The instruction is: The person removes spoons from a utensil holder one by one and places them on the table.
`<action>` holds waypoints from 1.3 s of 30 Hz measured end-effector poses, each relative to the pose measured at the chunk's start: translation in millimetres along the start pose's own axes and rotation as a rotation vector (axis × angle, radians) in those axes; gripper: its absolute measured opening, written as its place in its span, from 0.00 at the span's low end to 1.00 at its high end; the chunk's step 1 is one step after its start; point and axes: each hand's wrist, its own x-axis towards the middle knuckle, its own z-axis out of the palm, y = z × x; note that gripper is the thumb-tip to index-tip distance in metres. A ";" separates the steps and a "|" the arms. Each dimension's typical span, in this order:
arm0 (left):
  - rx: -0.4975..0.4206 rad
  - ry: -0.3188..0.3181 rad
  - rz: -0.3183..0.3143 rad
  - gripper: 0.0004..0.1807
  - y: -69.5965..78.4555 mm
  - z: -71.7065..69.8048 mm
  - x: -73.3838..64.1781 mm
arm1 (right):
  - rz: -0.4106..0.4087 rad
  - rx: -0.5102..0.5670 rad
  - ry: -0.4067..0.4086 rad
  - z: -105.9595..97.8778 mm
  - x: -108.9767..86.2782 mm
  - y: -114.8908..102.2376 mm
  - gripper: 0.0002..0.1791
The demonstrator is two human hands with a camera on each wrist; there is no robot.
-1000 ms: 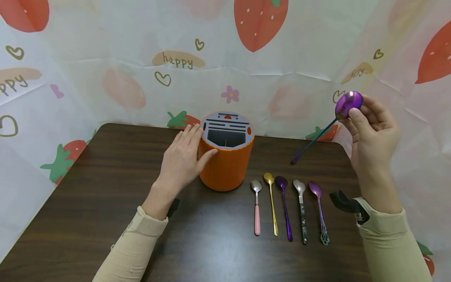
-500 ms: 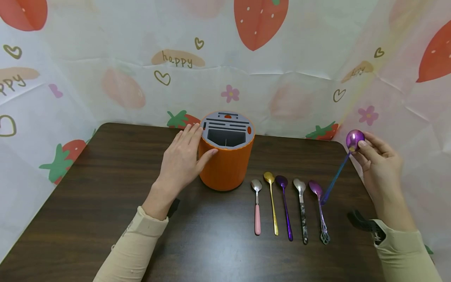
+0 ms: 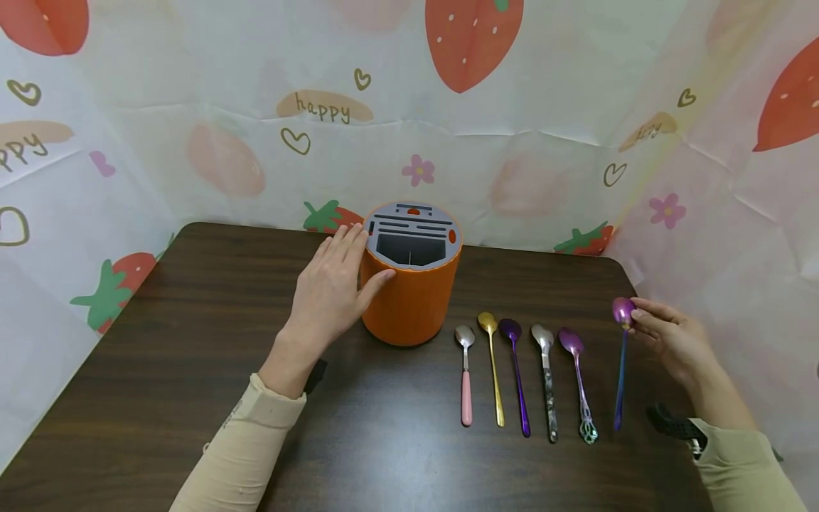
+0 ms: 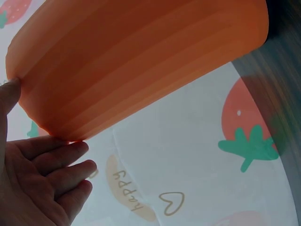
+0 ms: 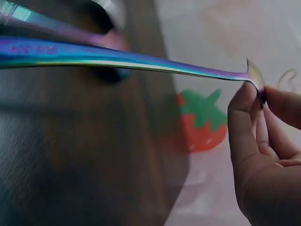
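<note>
My right hand (image 3: 681, 345) pinches the bowl of a purple-blue iridescent spoon (image 3: 621, 377) between thumb and fingers, its handle pointing toward me at the right end of a row of spoons. In the right wrist view the spoon's shiny handle (image 5: 141, 63) stretches left from the fingertips. My left hand (image 3: 333, 284) rests against the left side of an orange cylindrical holder (image 3: 409, 306) with a grey slotted top, fingers extended and thumb on its front rim. In the left wrist view, fingertips touch the edge of the orange wall (image 4: 141, 61).
Left of the held spoon lie a pink-handled spoon (image 3: 466, 398), a gold spoon (image 3: 495, 373), a dark purple spoon (image 3: 518, 380), a spoon with a black patterned handle (image 3: 549, 387) and an ornate purple spoon (image 3: 581, 384). A strawberry-print cloth (image 3: 544, 107) hangs behind the brown table (image 3: 160, 355).
My right hand has come down and toward me with the iridescent spoon, whose handle has swung from pointing left to pointing toward me. The left hand and holder have stayed put.
</note>
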 end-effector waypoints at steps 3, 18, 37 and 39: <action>0.002 0.006 0.002 0.42 -0.5 0.0 0.0 | 0.037 -0.059 -0.015 -12.0 1.8 10.8 0.21; 0.004 0.024 0.009 0.42 -0.8 1.0 -0.1 | 0.178 -0.265 -0.015 -27.6 13.9 43.9 0.21; -0.007 -0.002 -0.008 0.42 3.1 -0.1 -2.4 | 0.224 -0.752 0.078 -27.3 12.3 49.7 0.25; -0.010 -0.008 -0.014 0.42 3.7 0.1 -2.5 | 0.216 -0.796 0.096 -25.6 11.7 49.8 0.26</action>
